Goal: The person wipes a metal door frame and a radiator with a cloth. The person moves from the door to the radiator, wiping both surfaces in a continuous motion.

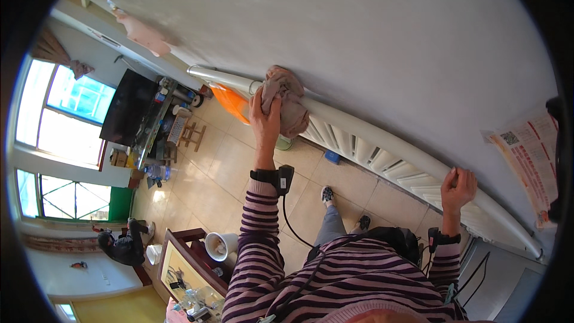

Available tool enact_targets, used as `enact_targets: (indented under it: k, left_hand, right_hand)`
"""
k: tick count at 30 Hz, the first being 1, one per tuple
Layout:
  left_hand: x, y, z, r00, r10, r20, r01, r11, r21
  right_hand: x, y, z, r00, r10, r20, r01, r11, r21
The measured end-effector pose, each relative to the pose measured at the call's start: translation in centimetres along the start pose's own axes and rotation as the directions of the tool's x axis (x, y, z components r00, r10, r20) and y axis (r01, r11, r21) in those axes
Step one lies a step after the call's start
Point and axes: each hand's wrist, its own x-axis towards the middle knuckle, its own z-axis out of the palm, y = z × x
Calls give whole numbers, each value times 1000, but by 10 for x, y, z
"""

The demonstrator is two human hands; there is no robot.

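My left hand [265,119] grips a crumpled greyish-pink cloth [287,103], which lies over the white top pipe [354,125] of a wall radiator. My right hand [458,189] has its fingers curled in a loose fist against the same pipe, farther to the right. No object shows in it; whether its fingers wrap the pipe is hidden. Below the pipe run the radiator's white fins [385,161]. An orange plastic bag [229,102] hangs just left of the cloth.
Behind the radiator rises a pale wall [358,45] with a printed poster [524,166]. A blue box [332,157] sits on the tiled floor. Left are a wooden-framed table [197,251] bearing glassware, a white bucket [221,246], small stools [186,134], a television [130,107] and a seated person [123,244].
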Motion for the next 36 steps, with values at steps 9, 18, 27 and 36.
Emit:
enact_targets:
  k: [9, 18, 27, 36]
  left_hand:
    - [-104, 29, 47, 764, 346, 544, -399, 917, -22]
    - [-99, -25, 7, 943, -81, 324, 163, 958, -235]
    - [-48, 56, 49, 936, 196, 292, -286, 908, 307]
    - [-115, 132, 92, 772, 254, 583, -475, 840, 262]
  right_hand:
    - [0, -1, -1, 999, 21, 24, -20, 1000, -19]
    - [3, -3, -1, 1000, 6, -22, -5, 1000, 15]
    - [8, -8, -5, 1000, 24, -17, -23, 999, 49]
    - [7, -7, -3, 999, 16, -31, -15, 999, 51]
